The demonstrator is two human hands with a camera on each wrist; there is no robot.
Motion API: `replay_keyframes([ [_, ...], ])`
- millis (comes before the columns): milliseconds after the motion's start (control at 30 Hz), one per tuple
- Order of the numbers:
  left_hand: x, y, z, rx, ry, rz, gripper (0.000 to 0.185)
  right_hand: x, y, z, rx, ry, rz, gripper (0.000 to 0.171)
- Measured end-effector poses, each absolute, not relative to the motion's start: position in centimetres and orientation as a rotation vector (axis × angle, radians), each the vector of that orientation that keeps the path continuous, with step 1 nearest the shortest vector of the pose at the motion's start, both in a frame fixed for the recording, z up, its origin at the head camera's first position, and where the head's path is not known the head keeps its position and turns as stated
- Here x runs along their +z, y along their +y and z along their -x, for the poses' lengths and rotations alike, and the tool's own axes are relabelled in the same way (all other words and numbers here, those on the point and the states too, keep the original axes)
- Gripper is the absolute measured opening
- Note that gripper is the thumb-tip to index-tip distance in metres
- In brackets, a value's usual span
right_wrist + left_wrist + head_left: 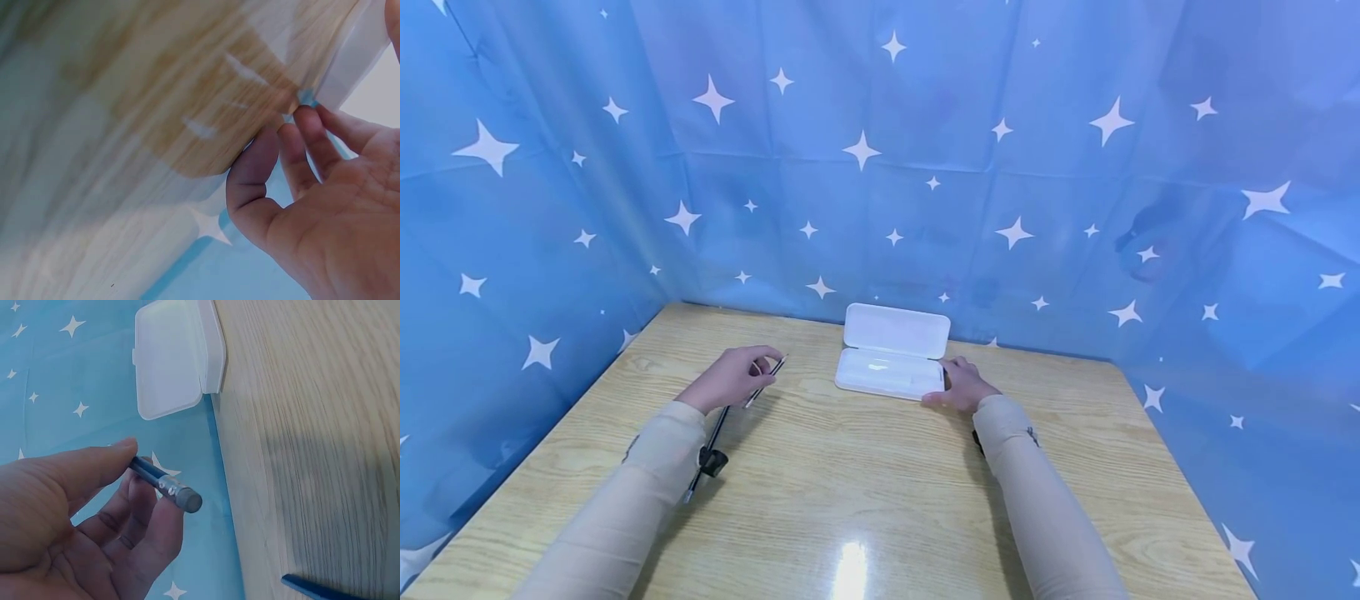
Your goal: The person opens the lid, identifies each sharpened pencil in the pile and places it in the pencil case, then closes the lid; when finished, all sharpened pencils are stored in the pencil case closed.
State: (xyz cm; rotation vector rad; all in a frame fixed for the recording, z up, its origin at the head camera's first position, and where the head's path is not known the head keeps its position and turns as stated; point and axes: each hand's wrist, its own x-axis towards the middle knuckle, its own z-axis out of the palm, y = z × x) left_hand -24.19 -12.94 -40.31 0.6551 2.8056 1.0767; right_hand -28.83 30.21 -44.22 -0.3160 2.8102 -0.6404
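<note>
My left hand (737,377) pinches a dark pencil (150,472) between thumb and fingers, above the left part of the table. Its silver band and grey eraser end stand out in the left wrist view. A white pencil case (891,373) lies at the back middle with its lid (897,331) raised. At the case's right end, my right hand (964,385) grips it, thumb at the front corner and fingers round the side. Below the left wrist, another dark pencil (306,585) lies on the table, partly hidden by a black wrist mount in the head view.
The wood-grain table (850,467) ends at a blue curtain (925,217) with white stars, close behind the raised lid. A black wrist mount (712,461) hangs under the left sleeve.
</note>
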Motion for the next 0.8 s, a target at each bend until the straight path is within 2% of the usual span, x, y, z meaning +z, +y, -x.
replay_keyframes([
  [800, -41.0, -9.6, 25.9, 1.178, 2.844, -0.620, 0.040, -44.3, 30.3, 28.8, -0.662, 2.800, 0.332, 0.092],
])
